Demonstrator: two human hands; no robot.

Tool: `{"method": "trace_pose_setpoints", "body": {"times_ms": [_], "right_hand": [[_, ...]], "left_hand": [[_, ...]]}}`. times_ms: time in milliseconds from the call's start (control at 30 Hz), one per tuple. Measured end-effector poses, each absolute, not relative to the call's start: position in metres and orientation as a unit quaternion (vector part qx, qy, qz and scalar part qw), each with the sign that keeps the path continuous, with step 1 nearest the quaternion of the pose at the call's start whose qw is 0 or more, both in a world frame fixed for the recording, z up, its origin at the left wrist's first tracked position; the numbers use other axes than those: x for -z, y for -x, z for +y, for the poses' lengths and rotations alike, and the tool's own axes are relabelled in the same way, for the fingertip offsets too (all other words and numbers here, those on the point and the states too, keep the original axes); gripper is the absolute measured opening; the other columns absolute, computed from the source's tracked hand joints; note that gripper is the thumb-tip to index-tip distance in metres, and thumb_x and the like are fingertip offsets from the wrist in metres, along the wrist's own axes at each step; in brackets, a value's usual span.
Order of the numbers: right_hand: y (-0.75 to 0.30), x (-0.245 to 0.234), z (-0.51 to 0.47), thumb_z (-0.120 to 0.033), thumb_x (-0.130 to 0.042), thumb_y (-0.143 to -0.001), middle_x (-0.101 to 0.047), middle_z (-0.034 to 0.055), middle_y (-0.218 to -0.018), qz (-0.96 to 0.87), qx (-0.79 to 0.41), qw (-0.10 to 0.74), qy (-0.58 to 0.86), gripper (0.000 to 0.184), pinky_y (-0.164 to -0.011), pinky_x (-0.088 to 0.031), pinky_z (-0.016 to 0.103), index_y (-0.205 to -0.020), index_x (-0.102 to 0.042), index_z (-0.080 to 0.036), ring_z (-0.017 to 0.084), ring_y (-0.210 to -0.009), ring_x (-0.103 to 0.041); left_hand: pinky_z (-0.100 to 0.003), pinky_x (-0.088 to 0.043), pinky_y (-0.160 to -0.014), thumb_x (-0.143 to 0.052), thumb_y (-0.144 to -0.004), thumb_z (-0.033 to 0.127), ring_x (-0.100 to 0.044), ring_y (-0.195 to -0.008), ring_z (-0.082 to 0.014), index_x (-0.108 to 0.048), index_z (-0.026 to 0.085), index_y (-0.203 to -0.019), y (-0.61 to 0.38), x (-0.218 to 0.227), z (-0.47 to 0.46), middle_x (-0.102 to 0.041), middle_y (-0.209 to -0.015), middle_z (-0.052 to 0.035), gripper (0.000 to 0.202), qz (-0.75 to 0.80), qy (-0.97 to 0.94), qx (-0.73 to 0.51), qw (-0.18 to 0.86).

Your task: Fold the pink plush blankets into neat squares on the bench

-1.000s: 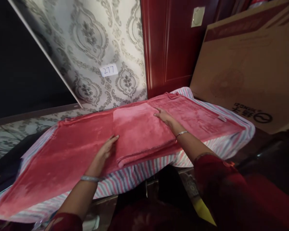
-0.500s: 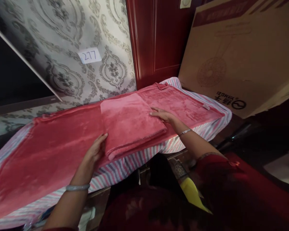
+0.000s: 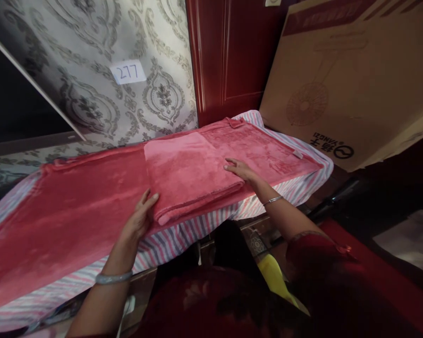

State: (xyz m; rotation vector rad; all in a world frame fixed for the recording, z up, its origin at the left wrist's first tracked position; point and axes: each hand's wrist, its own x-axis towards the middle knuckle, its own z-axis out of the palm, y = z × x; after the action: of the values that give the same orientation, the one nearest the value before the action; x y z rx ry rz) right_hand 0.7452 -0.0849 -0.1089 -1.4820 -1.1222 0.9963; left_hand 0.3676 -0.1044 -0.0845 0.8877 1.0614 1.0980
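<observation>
A pink-red plush blanket (image 3: 88, 202) lies spread over a striped sheet (image 3: 183, 237). Its middle part is a folded section (image 3: 190, 173), lighter pink on top, with layered edges facing me. At the left edge of that section rests my left hand (image 3: 141, 213), thumb and fingers apart, holding nothing. My right hand (image 3: 241, 171) is at the section's right edge, fingers spread and nothing gripped. A small white tag (image 3: 298, 154) shows on the blanket's right part.
A large cardboard box (image 3: 352, 80) stands at the back right beside a dark red door (image 3: 227, 56). Patterned wallpaper (image 3: 91, 80) carries a paper marked 277 (image 3: 129, 72). A dark panel (image 3: 17, 98) is at the left. Something yellow (image 3: 277, 279) is below near my legs.
The fingers of my left hand have spread further from its thumb. My right hand's fingers have lifted and opened slightly. The view has shifted a little; the folded blanket keeps its shape.
</observation>
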Motion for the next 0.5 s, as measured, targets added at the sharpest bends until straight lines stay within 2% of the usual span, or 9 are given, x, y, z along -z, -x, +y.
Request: {"method": "trace_pose_setpoints", "body": {"times_ms": [67, 133, 233, 300, 400, 500], "right_hand": [[-0.751, 0.11, -0.093, -0.044, -0.081, -0.075, -0.069, 0.0139, -0.126, -0.481, -0.422, 0.495, 0.589, 0.077, -0.107, -0.046, 0.047, -0.142, -0.057, -0.016, 0.028, -0.117, -0.063], [-0.756, 0.11, -0.1, -0.047, -0.081, -0.074, -0.068, 0.0132, -0.129, -0.502, -0.425, 0.489, 0.573, 0.078, -0.109, -0.045, 0.047, -0.143, -0.057, -0.018, 0.029, -0.12, -0.062], [-0.76, 0.111, -0.103, -0.048, -0.081, -0.074, -0.068, 0.0135, -0.129, -0.523, -0.416, 0.477, 0.571, 0.08, -0.111, -0.043, 0.05, -0.144, -0.056, -0.019, 0.031, -0.123, -0.059], [-0.759, 0.111, -0.1, -0.044, -0.082, -0.071, -0.069, 0.014, -0.127, -0.525, -0.403, 0.475, 0.58, 0.082, -0.112, -0.041, 0.052, -0.144, -0.056, -0.018, 0.033, -0.124, -0.058], [-0.755, 0.112, -0.093, -0.041, -0.08, -0.069, -0.065, 0.0128, -0.133, -0.532, -0.361, 0.509, 0.572, 0.081, -0.114, -0.037, 0.052, -0.143, -0.056, -0.02, 0.032, -0.13, -0.054], [-0.751, 0.117, -0.091, -0.043, -0.076, -0.071, -0.061, 0.0121, -0.141, -0.539, -0.33, 0.53, 0.566, 0.078, -0.115, -0.034, 0.052, -0.144, -0.056, -0.023, 0.032, -0.136, -0.048]], "left_hand": [[-0.041, -0.049, -0.111, -0.082, -0.077, 0.035, -0.055, -0.135, -0.0284, -0.03, 0.03, -0.158, -0.366, 0.09, -0.113, -0.05, -0.153, -0.0146, 0.096, 0.487, -0.424, -0.467, 0.604], [-0.045, -0.04, -0.118, -0.084, -0.073, 0.045, -0.041, -0.146, -0.0308, -0.019, 0.032, -0.161, -0.364, 0.097, -0.124, -0.035, -0.163, -0.0149, 0.111, 0.493, -0.518, -0.455, 0.53], [-0.052, -0.026, -0.124, -0.087, -0.066, 0.049, -0.025, -0.153, -0.0338, -0.021, 0.026, -0.161, -0.363, 0.109, -0.137, -0.026, -0.167, -0.0157, 0.118, 0.474, -0.69, -0.436, 0.332], [-0.054, -0.025, -0.124, -0.081, -0.072, 0.044, -0.028, -0.152, -0.0335, -0.031, 0.024, -0.158, -0.364, 0.114, -0.141, -0.033, -0.164, -0.0151, 0.101, 0.463, -0.75, -0.419, 0.22], [-0.05, -0.029, -0.123, -0.064, -0.08, 0.023, -0.038, -0.147, -0.0292, -0.052, 0.024, -0.145, -0.365, 0.117, -0.142, -0.046, -0.156, -0.0111, 0.066, 0.455, -0.775, -0.413, 0.148], [-0.046, -0.031, -0.123, -0.053, -0.073, 0.01, -0.043, -0.144, -0.0259, -0.065, 0.024, -0.13, -0.367, 0.118, -0.142, -0.051, -0.152, -0.0065, 0.06, 0.457, -0.764, -0.433, 0.139]]}}
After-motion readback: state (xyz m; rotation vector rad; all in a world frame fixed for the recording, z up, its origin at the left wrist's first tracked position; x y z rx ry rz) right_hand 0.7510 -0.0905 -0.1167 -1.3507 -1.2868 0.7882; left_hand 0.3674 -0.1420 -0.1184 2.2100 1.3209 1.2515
